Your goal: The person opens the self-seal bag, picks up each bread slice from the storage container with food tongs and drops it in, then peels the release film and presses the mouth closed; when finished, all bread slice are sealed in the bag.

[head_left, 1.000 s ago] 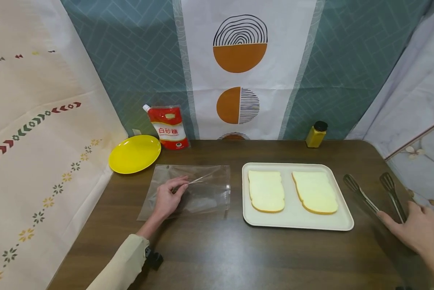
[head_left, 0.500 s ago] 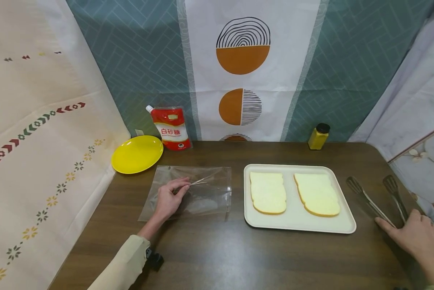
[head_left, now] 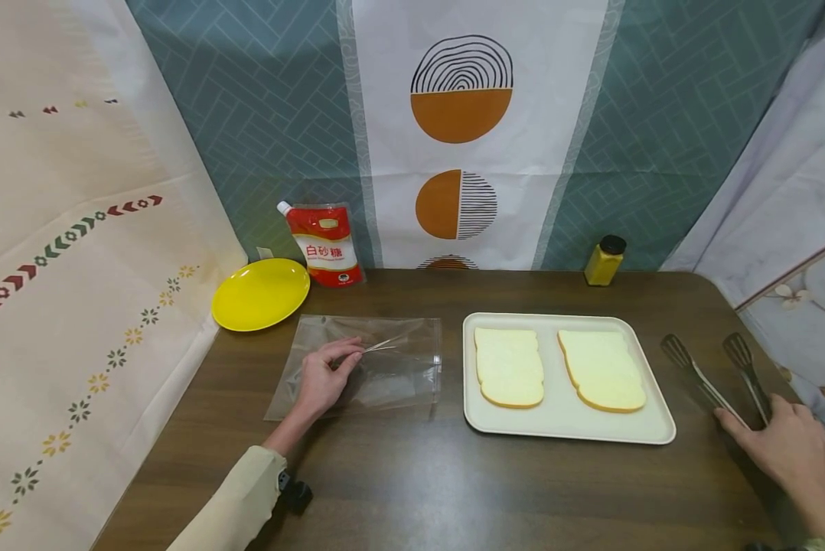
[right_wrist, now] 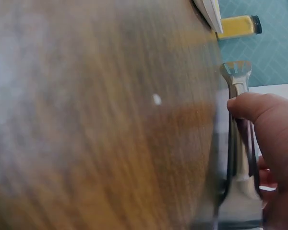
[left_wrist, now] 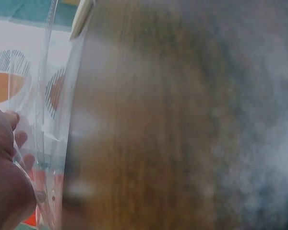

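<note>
My left hand (head_left: 324, 376) pinches the upper layer of a clear plastic bag (head_left: 402, 379) lying flat on the table, thumb against fingers, with the film raised in a crease at the fingertips. In the left wrist view the clear film (left_wrist: 41, 110) passes between thumb and fingers. At the right, my right hand (head_left: 787, 444) grips metal tongs (head_left: 707, 389), thumb on one arm and fingers on the other. The tongs' slotted ends point away and stand apart with nothing between them. Two slices of bread (head_left: 510, 367) lie side by side on a cream tray (head_left: 550, 425) between the hands.
A yellow plate (head_left: 261, 295) leans at the back left beside a red and white sugar pouch (head_left: 328, 249). Near the back right stands a small yellow bottle (head_left: 603, 264) with a black cap. Patterned cloths (head_left: 261, 99) hang around the wooden table (head_left: 412, 474).
The head view has shifted slightly. The tongs' ends have come a little closer together in my right hand. My left hand keeps its pinch on the plastic bag, and the bread stays put.
</note>
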A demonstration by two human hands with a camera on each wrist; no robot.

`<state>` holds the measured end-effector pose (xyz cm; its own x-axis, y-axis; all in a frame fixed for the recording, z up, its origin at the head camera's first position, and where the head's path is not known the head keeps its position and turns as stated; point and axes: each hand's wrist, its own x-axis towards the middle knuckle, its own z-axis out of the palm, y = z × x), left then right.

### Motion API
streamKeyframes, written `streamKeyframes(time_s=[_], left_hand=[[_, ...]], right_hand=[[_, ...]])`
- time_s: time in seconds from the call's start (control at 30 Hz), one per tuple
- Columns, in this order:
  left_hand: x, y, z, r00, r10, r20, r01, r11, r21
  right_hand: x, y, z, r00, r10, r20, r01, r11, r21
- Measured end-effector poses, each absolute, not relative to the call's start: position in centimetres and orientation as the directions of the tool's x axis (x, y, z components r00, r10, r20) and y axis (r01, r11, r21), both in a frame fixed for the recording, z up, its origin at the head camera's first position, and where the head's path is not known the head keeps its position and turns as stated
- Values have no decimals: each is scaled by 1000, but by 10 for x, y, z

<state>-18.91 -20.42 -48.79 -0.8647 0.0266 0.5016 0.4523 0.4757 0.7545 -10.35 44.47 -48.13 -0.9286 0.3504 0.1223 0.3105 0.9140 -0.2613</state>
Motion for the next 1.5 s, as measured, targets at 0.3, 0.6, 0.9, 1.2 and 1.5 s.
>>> streamKeyframes(time_s=[0.3,0.6,0.9,1.2,1.5], left_hand=[[-189,-204,-489,-863,21,504,451,479,753],[-190,-204,-488,-860,21,510,457,478,750],[-189,-205,-489,-859,24,511,458,482,747],[-188,-205,-489,-856,21,516,462,479,747],[-189,-205,-489,-866,22,499,448,476,756]], right_hand=[[-98,432,-476,-914,375,155,320,902,-291],[-76,390,-455,-936,335,105,274,885,-376],[-55,344,-448,-939,338,66,284,868,-406],[-40,311,-450,-927,375,-2,344,847,-405],[-38,298,-456,-929,368,-42,354,851,-388]])
